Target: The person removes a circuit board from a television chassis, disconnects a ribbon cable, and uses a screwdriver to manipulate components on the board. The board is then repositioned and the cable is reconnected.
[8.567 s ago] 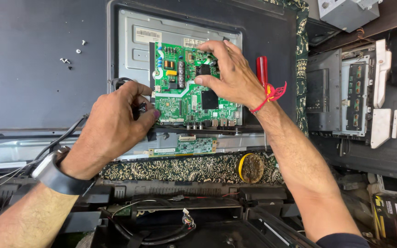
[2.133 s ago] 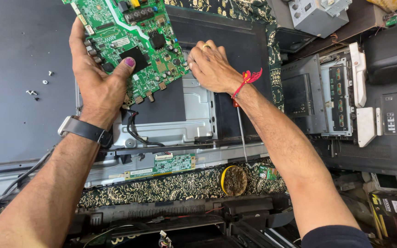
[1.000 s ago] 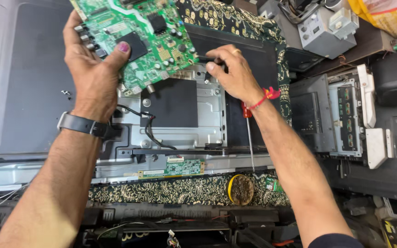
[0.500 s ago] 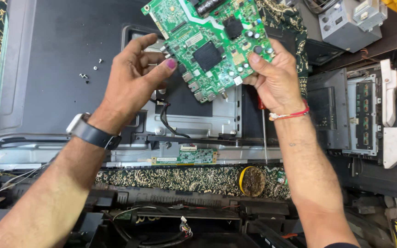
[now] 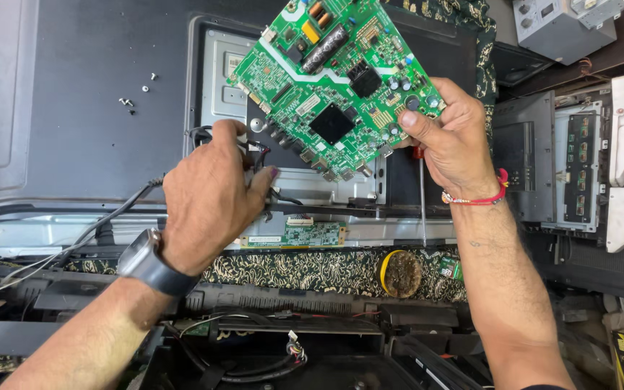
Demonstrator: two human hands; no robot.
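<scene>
A green circuit board (image 5: 334, 87) is held tilted above the open back of a flat television (image 5: 74, 144). My right hand (image 5: 456, 144) grips the board's right edge, thumb on its face. A screwdriver (image 5: 422, 206) with a red handle hangs down from that same hand. My left hand (image 5: 211, 202), with a watch on its wrist, is just below the board's lower left corner. Its fingers are closed on a black cable (image 5: 258, 153) that runs from the television. A metal mounting plate (image 5: 218, 72) lies bare under the board.
Loose screws (image 5: 128, 101) lie on the dark back panel. A small green strip board (image 5: 305, 235) sits at the panel's lower edge, with a yellow-rimmed round object (image 5: 401, 273) beside it. Opened electronics chassis (image 5: 579, 166) and a grey metal box (image 5: 565, 25) crowd the right.
My left hand has let go of the board and dropped to the black cable. My right hand alone now holds the board, which has shifted slightly.
</scene>
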